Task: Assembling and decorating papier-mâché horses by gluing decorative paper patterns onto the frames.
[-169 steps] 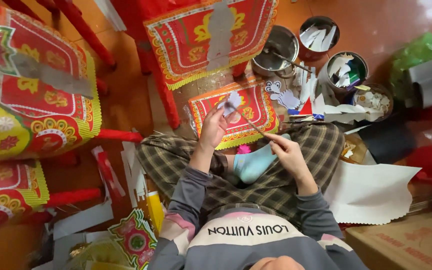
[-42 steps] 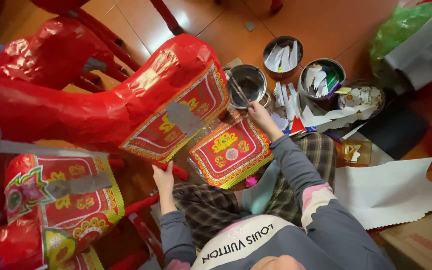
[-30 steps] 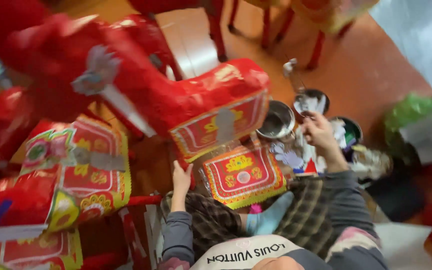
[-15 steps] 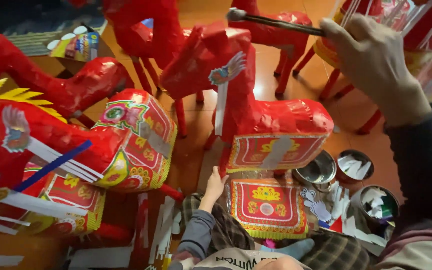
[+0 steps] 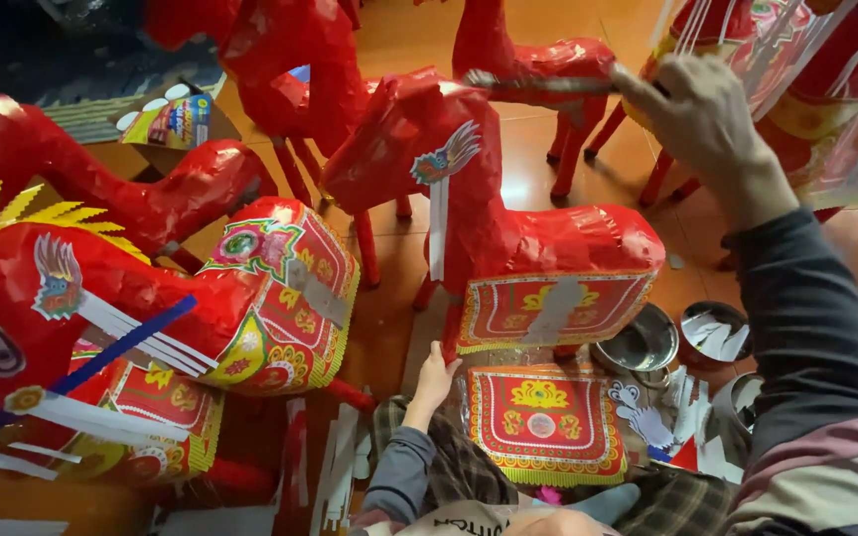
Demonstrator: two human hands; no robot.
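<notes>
A red paper horse (image 5: 538, 233) stands in front of me, with a patterned red and yellow saddle cloth (image 5: 548, 308) on its flank and a paper strip hanging from its head. My left hand (image 5: 435, 373) grips the bottom of its front leg. My right hand (image 5: 704, 117) is raised at the upper right and holds a thin brush (image 5: 548, 83), whose tip points left over the horse's back. A loose red and yellow decorated panel (image 5: 542, 425) lies on my lap.
More red paper horses stand at the left (image 5: 250, 298), at the back (image 5: 280, 50) and at the right (image 5: 806, 89). A metal bowl (image 5: 643, 342) and tins with paper scraps (image 5: 715, 333) sit on the floor at the right. A small cardboard box (image 5: 176, 124) lies at the back left.
My right hand has lifted the brush from the bowls on the floor up over the horse's back. My view has tilted up across the horses. My left hand has stayed at the horse's leg.
</notes>
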